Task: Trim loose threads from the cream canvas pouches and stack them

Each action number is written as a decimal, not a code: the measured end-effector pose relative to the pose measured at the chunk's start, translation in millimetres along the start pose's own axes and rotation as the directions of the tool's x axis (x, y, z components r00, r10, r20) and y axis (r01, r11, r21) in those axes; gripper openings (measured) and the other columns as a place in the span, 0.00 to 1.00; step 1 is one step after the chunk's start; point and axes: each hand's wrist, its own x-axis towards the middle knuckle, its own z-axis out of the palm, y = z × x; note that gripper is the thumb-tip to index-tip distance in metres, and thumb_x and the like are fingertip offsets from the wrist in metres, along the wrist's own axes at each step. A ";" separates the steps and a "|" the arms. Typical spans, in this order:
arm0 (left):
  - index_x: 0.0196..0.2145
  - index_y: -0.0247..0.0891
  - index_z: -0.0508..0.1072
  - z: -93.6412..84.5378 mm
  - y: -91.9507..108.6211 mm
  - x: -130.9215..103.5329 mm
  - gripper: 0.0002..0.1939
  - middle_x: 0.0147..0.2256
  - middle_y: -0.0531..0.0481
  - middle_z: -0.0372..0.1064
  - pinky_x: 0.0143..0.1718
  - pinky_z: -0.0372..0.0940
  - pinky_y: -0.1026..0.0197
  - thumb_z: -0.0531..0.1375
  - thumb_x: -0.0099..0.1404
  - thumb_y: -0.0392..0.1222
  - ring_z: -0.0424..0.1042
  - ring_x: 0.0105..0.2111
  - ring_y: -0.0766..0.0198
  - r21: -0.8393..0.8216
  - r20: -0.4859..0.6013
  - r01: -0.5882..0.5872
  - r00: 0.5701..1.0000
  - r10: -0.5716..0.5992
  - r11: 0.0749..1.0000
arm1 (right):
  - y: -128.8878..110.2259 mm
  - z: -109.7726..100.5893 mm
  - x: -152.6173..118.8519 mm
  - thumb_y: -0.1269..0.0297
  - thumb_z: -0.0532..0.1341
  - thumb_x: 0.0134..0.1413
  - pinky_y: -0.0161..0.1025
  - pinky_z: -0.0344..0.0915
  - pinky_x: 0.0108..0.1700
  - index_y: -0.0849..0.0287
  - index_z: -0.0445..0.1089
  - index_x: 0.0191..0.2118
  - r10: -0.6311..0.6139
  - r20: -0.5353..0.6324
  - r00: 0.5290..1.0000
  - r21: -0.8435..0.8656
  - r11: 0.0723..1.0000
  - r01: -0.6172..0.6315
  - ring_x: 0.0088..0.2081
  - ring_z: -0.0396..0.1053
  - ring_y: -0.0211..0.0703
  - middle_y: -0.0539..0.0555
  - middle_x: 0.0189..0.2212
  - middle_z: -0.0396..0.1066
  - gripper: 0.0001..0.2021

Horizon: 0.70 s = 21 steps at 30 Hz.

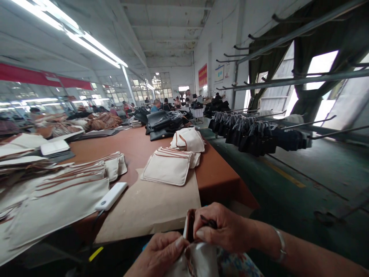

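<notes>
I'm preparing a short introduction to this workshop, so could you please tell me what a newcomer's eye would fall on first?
Probably the hands at bottom centre: the left hand grips a cream piece with brown trim, and the right hand holds a small dark object close above it. Beyond them, cream pouches are stacked near the right side of the brown table, while black bags hang in a row farther right.

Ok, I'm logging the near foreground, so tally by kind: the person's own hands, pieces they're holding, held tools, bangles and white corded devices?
Hands: 2 (left hand, right hand)
Cream piece with brown trim: 1
Dark slim tool: 1
Silver bangle: 1
White corded device: 1
Total: 6
</notes>
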 end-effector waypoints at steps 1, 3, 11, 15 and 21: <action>0.27 0.30 0.77 -1.6 -0.4 1.0 0.27 0.23 0.47 0.69 0.23 0.51 0.68 0.69 0.52 0.63 0.62 0.21 0.69 0.000 -0.002 -0.011 1.000 0.011 1.000 | 0.3 0.1 -1.0 0.69 0.57 0.55 0.31 0.57 0.29 0.64 0.70 0.32 0.020 -0.004 1.000 0.040 0.999 -0.020 0.26 0.60 0.33 0.48 0.25 0.66 0.06; 0.28 0.29 0.78 -4.7 0.4 2.7 0.28 0.24 0.44 0.70 0.24 0.51 0.67 0.66 0.55 0.63 0.61 0.21 0.69 0.009 0.013 -0.035 0.999 0.034 0.999 | 0.8 -0.2 -2.2 0.67 0.57 0.58 0.32 0.59 0.32 0.65 0.72 0.34 0.042 -0.009 0.999 0.095 0.995 -0.041 0.28 0.61 0.34 0.50 0.28 0.67 0.08; 0.27 0.28 0.79 -11.9 9.3 4.0 0.27 0.21 0.48 0.65 0.26 0.53 0.64 0.64 0.53 0.61 0.57 0.22 0.67 0.158 -0.006 -0.080 0.997 0.082 0.984 | 0.7 -3.2 -1.3 0.66 0.65 0.52 0.32 0.60 0.33 0.66 0.74 0.38 -0.039 0.043 0.998 0.059 0.998 0.036 0.30 0.63 0.36 0.51 0.31 0.69 0.09; 0.26 0.30 0.78 -10.7 10.2 2.7 0.23 0.21 0.51 0.62 0.24 0.50 0.64 0.64 0.55 0.59 0.56 0.22 0.67 0.220 -0.044 -0.089 0.994 0.101 0.971 | 3.7 -5.8 -2.0 0.61 0.62 0.58 0.32 0.58 0.31 0.67 0.74 0.38 0.017 0.087 0.996 0.170 0.985 -0.032 0.29 0.61 0.35 0.51 0.29 0.67 0.12; 0.23 0.33 0.73 -7.2 9.1 4.8 0.26 0.18 0.53 0.60 0.20 0.44 0.64 0.63 0.58 0.62 0.52 0.18 0.70 0.312 -0.037 -0.048 0.997 0.062 0.949 | 12.5 -0.5 4.5 0.47 0.64 0.56 0.29 0.47 0.24 0.66 0.69 0.27 0.319 0.153 0.936 0.305 0.885 -0.351 0.22 0.50 0.29 0.45 0.20 0.57 0.22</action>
